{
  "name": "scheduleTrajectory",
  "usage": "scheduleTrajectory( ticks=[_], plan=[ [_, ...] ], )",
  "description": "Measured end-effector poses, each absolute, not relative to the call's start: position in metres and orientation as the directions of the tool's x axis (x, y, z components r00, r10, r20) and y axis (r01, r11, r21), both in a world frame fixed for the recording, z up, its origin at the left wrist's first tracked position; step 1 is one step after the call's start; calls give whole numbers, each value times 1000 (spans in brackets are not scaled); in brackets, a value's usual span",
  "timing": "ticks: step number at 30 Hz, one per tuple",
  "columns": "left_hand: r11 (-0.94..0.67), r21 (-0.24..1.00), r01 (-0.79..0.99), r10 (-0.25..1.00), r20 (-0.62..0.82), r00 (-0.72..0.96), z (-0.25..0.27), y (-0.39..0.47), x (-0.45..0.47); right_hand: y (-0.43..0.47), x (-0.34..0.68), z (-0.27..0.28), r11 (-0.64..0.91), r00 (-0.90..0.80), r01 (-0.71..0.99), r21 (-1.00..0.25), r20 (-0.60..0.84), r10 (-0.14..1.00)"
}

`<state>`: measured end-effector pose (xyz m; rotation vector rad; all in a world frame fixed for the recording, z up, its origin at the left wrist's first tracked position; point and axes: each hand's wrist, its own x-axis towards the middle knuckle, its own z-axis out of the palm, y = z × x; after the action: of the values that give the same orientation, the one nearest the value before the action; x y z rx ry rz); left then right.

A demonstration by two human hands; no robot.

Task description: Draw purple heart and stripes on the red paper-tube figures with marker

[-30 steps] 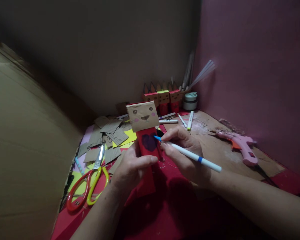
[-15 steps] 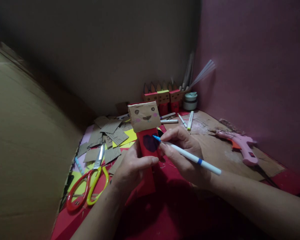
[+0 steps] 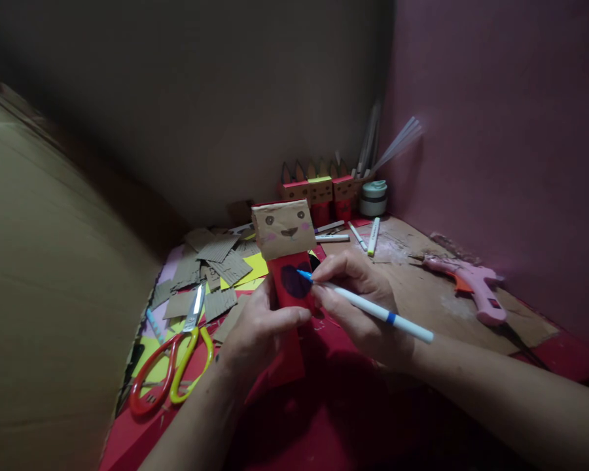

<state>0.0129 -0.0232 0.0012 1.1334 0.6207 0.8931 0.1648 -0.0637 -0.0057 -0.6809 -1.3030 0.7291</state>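
A cardboard puppet (image 3: 285, 229) stands in the middle, with a drawn face on its box head and a red paper body. On the body is a dark blue heart (image 3: 294, 282). My left hand (image 3: 255, 327) is closed round the lower body, its thumb across the front. Pinched in my right hand (image 3: 360, 301) is a white marker (image 3: 377, 309) with a blue band. Its blue tip rests on or just over the heart; I cannot tell which. The puppet's lower back is hidden by my left hand.
Red-and-yellow scissors (image 3: 181, 360) lie at left beside cardboard scraps (image 3: 220, 252) and yellow paper. At right rests a pink glue gun (image 3: 471, 281). Behind stand several similar puppets (image 3: 319, 190), a round container (image 3: 374, 198), glue sticks (image 3: 397, 144) and loose markers (image 3: 374, 237).
The marker tip has shifted slightly left and down over the heart, my right hand moving a little with it. My left hand and the puppet look almost unmoved.
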Motion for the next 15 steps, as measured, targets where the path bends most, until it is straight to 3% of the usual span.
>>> scheduleTrajectory(
  ticks=[15],
  plan=[
    [144, 951, -272, 846, 25, 532, 2, -23, 13, -62, 164, -14, 554, 128, -178, -813, 539, 833]
  ],
)
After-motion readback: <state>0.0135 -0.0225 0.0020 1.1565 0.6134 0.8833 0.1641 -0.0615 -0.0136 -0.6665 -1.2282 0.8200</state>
